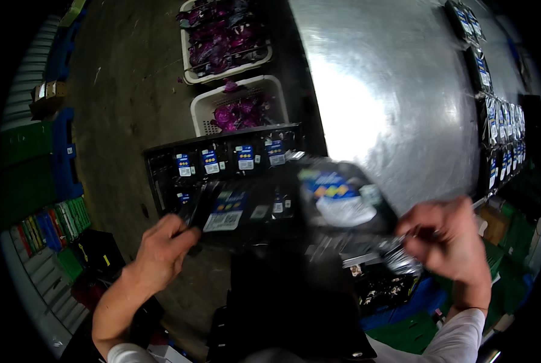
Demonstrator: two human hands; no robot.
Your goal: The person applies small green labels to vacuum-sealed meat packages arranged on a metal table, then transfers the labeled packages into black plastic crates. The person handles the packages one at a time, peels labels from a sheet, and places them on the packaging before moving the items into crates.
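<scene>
My left hand (163, 247) is closed on the left edge of a black film-wrapped pack (264, 209) with a blue and white label. At the right, my right hand (441, 241) pinches the crinkled clear film at the edge of a second black wrapped pack (343, 196), blurred by motion. The two packs are side by side in front of me, and I cannot tell whether they are joined. Just beyond them stands a black crate (161, 148) holding several similar labelled packs, partly hidden by the ones in my hands.
Two whitish baskets (195, 115) with purple leafy pieces stand beyond the crate. A shiny metal table (397, 91) fills the right, with rows of wrapped packs (501, 130) along its far-right edge. Green crates (28, 160) line the left. A dark crate with pale pieces (382, 287) sits at the lower right.
</scene>
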